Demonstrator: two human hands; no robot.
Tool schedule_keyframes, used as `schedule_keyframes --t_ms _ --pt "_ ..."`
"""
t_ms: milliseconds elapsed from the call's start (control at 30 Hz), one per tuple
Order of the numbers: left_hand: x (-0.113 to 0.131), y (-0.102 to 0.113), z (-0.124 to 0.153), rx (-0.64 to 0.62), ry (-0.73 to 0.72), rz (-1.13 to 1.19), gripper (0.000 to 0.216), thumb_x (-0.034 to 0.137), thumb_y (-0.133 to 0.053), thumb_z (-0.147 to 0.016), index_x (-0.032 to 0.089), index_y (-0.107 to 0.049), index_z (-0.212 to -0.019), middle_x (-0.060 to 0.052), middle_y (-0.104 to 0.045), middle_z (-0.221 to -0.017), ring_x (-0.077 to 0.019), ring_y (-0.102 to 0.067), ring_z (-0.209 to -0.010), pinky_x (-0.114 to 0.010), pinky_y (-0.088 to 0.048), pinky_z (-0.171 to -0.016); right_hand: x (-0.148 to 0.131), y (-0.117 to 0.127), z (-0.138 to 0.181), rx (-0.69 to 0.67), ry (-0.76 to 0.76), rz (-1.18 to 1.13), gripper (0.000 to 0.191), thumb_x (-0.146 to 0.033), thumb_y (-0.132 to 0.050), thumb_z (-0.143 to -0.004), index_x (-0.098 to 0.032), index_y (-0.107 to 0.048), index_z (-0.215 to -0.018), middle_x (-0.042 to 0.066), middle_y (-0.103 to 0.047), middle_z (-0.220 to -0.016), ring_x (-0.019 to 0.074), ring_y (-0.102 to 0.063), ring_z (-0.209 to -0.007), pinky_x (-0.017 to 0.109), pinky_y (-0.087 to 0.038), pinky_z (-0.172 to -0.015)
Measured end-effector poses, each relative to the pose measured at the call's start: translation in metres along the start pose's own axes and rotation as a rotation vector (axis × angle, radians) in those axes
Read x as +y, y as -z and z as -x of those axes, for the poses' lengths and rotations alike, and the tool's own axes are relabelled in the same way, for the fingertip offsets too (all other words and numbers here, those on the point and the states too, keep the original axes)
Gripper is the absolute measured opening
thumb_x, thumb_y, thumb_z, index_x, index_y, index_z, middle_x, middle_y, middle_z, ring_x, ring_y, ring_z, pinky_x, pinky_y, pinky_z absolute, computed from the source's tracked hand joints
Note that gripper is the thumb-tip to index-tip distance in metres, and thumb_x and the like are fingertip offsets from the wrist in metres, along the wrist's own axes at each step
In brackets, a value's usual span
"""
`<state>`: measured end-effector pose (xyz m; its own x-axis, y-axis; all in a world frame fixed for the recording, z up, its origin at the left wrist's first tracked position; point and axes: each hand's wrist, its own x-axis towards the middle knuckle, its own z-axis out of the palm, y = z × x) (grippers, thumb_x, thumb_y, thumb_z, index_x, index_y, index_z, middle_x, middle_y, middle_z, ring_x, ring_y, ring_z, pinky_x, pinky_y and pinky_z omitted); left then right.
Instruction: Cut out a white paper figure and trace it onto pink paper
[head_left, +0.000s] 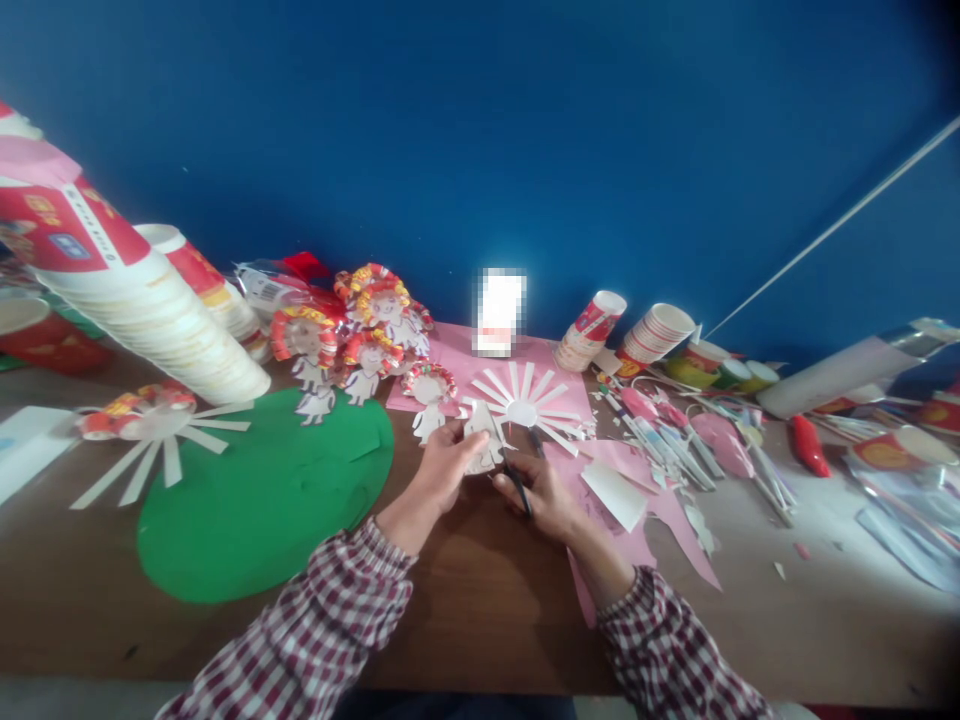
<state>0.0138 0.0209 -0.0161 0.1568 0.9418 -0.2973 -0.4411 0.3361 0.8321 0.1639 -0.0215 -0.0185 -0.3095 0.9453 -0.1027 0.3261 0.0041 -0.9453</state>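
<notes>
My left hand (444, 466) pinches a small white paper cut-out (482, 437) held just above the brown table (480, 590). My right hand (541, 492) grips black-handled scissors (517, 483), whose blades reach up to the cut-out's right edge. Both hands meet near the table's middle, in front of a white cup flattened into a sunburst of strips (523, 403) lying on pink paper (480, 375). Both sleeves are red-and-white check.
A green paper oval (262, 500) lies left of my hands, with another sunburst cup (154, 435) and tall stacks of paper cups (142, 300) beyond. Paper dolls with red curled hair (360, 335) stand behind. Pink scraps (637, 520), cut strips (675, 440) and more cups (660, 335) crowd the right.
</notes>
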Motion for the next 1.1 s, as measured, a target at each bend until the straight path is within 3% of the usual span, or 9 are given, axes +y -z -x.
schedule_keyframes --t_ms 367,633,800,1100 --pt "0.0004 -0.0028 0.0023 0.000 0.014 0.046 0.022 0.023 -0.071 -0.060 0.011 -0.064 -0.077 -0.003 -0.065 -0.064 -0.0145 -0.060 -0.056 -0.027 -0.047 -0.058 -0.0033 -0.0007 0.0000 0.001 -0.007 -0.012 0.033 -0.054 -0.054 -0.080 -0.021 -0.053 -0.075 -0.003 -0.046 -0.053 0.0109 -0.043 -0.048 0.023 -0.031 -0.045" --pt "-0.0007 0.0002 -0.0004 0.024 -0.007 0.014 0.034 0.029 -0.074 -0.059 0.013 -0.063 -0.086 -0.005 -0.067 -0.072 -0.0166 -0.062 -0.064 -0.028 -0.047 -0.061 -0.0016 0.0024 0.0004 -0.023 -0.007 0.020 0.035 -0.055 -0.055 -0.079 -0.021 -0.054 -0.076 -0.002 -0.045 -0.054 0.0110 -0.042 -0.048 0.022 -0.030 -0.044" --pt "-0.0028 0.0045 -0.0034 0.011 -0.041 -0.018 0.026 0.031 -0.073 -0.060 0.013 -0.062 -0.076 -0.002 -0.064 -0.063 -0.0135 -0.058 -0.055 -0.026 -0.045 -0.055 0.0019 0.0018 -0.0003 -0.030 -0.012 0.004 0.035 -0.056 -0.055 -0.078 -0.021 -0.055 -0.077 -0.003 -0.044 -0.054 0.0107 -0.040 -0.047 0.022 -0.030 -0.043" --pt "-0.0027 0.0039 -0.0035 -0.010 -0.018 -0.039 0.025 0.027 -0.073 -0.060 0.010 -0.064 -0.077 -0.004 -0.064 -0.062 -0.0138 -0.058 -0.054 -0.026 -0.045 -0.055 -0.0006 0.0021 0.0007 -0.053 -0.007 -0.026 0.032 -0.050 -0.056 -0.080 -0.021 -0.047 -0.071 -0.003 -0.043 -0.053 0.0103 -0.041 -0.048 0.022 -0.029 -0.044"
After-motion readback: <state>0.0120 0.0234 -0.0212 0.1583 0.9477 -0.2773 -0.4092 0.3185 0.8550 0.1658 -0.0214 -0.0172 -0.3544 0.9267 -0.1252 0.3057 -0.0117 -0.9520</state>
